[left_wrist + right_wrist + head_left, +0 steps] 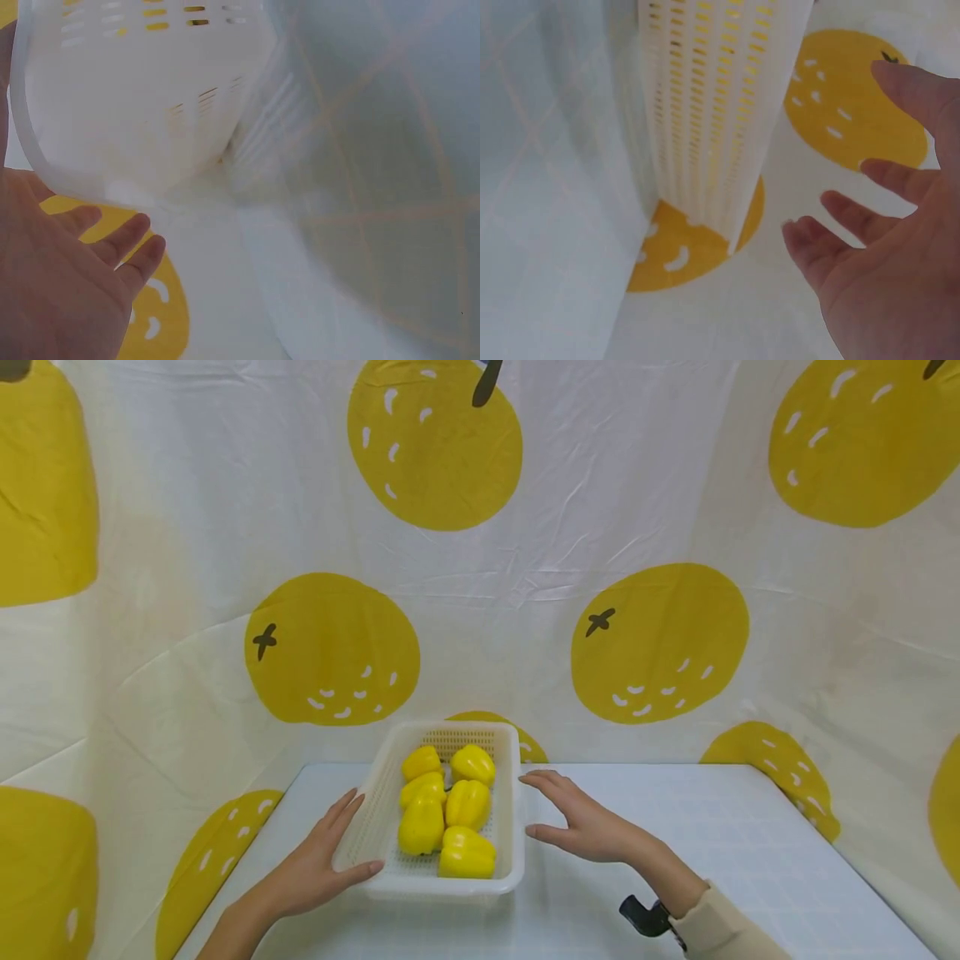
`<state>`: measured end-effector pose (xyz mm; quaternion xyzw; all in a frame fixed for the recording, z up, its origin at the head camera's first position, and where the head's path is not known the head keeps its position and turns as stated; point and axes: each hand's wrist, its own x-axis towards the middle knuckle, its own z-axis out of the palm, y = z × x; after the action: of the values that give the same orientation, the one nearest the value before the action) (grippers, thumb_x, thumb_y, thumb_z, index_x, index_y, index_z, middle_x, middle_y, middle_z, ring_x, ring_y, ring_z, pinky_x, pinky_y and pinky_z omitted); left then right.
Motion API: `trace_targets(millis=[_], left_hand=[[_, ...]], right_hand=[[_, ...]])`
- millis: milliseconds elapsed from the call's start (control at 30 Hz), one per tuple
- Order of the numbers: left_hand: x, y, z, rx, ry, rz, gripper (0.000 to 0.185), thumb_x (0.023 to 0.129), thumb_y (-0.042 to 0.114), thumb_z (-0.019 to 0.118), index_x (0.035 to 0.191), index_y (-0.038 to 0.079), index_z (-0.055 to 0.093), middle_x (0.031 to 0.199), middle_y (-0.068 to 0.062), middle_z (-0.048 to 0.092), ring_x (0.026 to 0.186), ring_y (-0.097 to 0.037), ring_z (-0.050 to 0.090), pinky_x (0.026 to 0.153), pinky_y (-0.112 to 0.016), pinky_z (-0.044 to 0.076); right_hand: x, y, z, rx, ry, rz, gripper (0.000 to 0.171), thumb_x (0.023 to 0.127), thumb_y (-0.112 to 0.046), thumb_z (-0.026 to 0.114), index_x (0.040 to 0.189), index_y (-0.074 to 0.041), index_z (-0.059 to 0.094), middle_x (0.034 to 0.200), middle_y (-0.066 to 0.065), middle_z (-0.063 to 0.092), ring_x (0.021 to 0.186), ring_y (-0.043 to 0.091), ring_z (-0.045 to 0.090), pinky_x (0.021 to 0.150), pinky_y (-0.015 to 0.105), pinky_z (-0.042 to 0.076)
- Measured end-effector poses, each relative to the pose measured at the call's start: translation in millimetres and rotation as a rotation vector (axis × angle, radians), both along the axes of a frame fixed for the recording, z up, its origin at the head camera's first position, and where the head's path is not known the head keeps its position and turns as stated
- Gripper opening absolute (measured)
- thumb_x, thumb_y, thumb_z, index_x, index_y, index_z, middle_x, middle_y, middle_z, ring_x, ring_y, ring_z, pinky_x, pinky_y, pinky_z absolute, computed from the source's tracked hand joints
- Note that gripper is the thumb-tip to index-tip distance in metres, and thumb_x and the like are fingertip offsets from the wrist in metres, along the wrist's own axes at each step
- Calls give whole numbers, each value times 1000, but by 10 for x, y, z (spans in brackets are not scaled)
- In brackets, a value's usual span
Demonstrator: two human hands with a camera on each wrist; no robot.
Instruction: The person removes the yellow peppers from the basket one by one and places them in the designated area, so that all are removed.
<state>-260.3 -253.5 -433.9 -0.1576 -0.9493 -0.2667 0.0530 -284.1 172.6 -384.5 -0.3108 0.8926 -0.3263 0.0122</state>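
White slotted basket (510,802) sits at the centre bottom of the head view, on the near part of a pale checked table (720,843). Inside it: six yellow peppers (447,814), packed close and touching each other, filling most of the floor.

Left hand (318,864), lower left of the basket: fingers straight, lying along the basket's left wall, thumb at the near-left corner under the rim. It looks to be touching, not gripping. The left wrist view shows the palm (60,285) just below the rim (30,142), fingers loose.

Right hand (581,818), just right of the basket: fingers spread and relaxed, holding nothing. Fingertips are near the right rim; whether they touch it I cannot tell. In the right wrist view the hand (885,247) stands apart from the slotted wall (712,105).

Behind and around: white cloth (525,568) printed with large yellow fruit shapes, draped as a backdrop and down the sides. Black strap or clip (645,917) at the right wrist, beige sleeve (727,931) below it.

Risks, as I judge them:
- Neither hand has a closed hold. A one-sided push from the flat left hand could slide or skew the basket across the smooth tabletop.
- A lift from flat fingers alone could let a wall slip and tip the basket, and loose peppers would roll out.
- The basket is near the table's front edge, so a pull towards the person could carry it off.

Writing: none legible. No brand or label seen on basket, peppers or cloth.
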Motion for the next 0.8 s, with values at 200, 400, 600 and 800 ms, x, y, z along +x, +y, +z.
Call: trace_targets(millis=[200,400,600,800], left_hand=[[20,34,1,3,-66,14,111,85,71,68,165,13,17,171,-15,9,151,-46,24,111,-73,29],[25,56,-20,-12,-91,17,110,87,71,65,165,12,17,172,-12,7,150,-45,28,110,-71,32],[27,75,-22,-24,-119,34,112,88,73,62,165,9,13,173,-11,4,151,-45,26,111,-72,31],[37,69,-22,-56,-119,56,114,87,75,61,165,7,13,172,-12,5,148,-47,31,109,-70,35]], right_hand=[[14,-170,-34,-17,-34,44,65,99,-43,66,155,-23,40,160,2,37,145,27,39,113,61,38],[39,-328,-74,3,-66,90,66,99,-45,65,155,-20,39,160,2,37,145,25,40,115,57,37],[60,-469,-81,28,-89,124,66,99,-44,66,155,-17,41,160,3,39,143,25,41,116,54,38],[18,-651,-112,128,-39,119,68,98,-43,68,155,-16,42,157,2,43,141,20,45,115,47,41]])
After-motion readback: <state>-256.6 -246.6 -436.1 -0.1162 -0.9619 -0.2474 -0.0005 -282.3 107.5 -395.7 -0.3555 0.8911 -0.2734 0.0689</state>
